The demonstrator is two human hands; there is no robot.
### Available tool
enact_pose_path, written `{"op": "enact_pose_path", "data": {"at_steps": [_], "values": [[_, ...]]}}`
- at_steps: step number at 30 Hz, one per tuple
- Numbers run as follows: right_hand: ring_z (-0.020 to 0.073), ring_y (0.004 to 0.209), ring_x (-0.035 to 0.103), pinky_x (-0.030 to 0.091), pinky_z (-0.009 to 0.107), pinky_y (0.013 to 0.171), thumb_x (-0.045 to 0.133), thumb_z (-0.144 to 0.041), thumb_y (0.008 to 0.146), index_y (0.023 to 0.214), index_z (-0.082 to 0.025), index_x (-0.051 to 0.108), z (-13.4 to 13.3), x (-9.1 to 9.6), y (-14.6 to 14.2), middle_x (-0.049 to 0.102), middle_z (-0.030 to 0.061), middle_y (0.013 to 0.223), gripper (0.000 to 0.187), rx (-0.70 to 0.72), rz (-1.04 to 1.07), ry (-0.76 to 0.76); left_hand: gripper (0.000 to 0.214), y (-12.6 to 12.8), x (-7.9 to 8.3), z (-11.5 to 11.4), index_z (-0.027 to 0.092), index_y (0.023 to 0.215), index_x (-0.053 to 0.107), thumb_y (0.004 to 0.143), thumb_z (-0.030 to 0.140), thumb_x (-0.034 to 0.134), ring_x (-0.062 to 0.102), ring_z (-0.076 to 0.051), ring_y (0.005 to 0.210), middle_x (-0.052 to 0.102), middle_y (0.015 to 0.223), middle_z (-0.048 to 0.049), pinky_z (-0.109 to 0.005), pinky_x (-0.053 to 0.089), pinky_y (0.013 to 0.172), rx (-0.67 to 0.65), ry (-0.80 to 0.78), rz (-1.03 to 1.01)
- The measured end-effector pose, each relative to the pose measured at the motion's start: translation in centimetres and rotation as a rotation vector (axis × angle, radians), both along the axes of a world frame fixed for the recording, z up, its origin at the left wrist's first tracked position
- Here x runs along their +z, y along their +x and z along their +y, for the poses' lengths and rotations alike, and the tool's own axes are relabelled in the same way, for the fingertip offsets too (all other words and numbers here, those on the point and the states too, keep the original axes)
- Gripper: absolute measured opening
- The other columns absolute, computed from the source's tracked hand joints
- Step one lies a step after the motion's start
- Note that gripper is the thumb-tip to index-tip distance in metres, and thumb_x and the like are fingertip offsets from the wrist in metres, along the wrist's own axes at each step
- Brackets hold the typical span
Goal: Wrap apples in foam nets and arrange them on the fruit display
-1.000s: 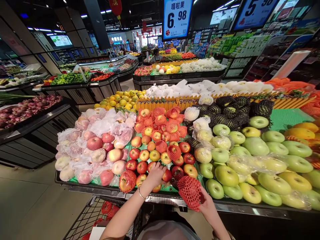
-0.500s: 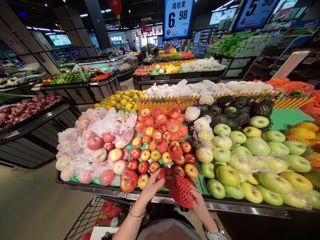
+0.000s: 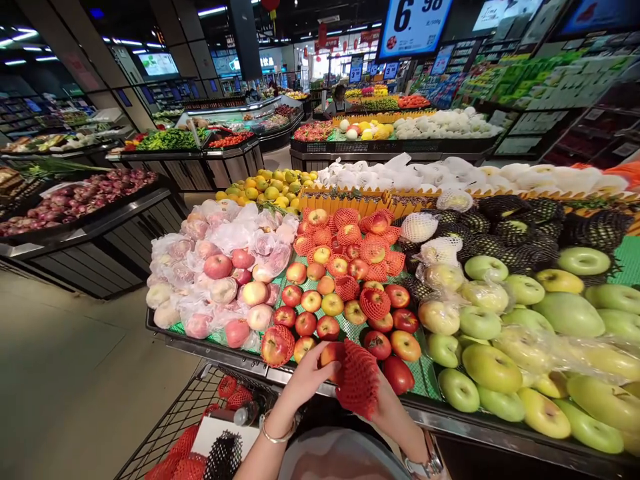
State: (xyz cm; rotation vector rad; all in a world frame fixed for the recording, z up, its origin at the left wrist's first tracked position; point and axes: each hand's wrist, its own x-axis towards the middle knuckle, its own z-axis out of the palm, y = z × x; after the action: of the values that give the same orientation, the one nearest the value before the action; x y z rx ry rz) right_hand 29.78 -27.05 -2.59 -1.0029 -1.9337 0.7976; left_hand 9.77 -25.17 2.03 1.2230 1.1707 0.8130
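Note:
My left hand is closed around a red apple, thumb and fingers on its side. My right hand grips a red foam net sleeve, which hides most of its fingers. The sleeve's near edge meets the apple; how far it covers the fruit I cannot tell. Both hands are above the front edge of the fruit stand. Loose red apples lie just beyond them, one big apple in a net sleeve to the left, and more netted apples farther back.
Wrapped pink apples lie on the left, green apples on the right. A metal rail edges the stand. Below left stands a wire cart holding red netted fruit and a white box. A person is at a far stand.
My view has turned left, so the stand appears farther right and more of the cart shows. The apple and net sleeve are closer together, with the sleeve more upright.

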Motion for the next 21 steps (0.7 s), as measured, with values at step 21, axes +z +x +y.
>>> {"op": "enact_pose_path", "data": {"at_steps": [21], "values": [[0.0318,0.116,0.059,0.053,0.045,0.098,0.059,-0.009,0.072,0.12,-0.02,0.061,0.4,1.3,-3.3,0.062,0.0146,0.12,0.049,0.059,-0.066,-0.069,0.051,0.4,-2.1,-3.8,0.019,0.103,0.069,0.083,0.064,0.057,0.049,-0.027,0.128,0.056,0.131,-0.0135,-0.042,0.035,0.113,0.414,0.095,0.019]]}}
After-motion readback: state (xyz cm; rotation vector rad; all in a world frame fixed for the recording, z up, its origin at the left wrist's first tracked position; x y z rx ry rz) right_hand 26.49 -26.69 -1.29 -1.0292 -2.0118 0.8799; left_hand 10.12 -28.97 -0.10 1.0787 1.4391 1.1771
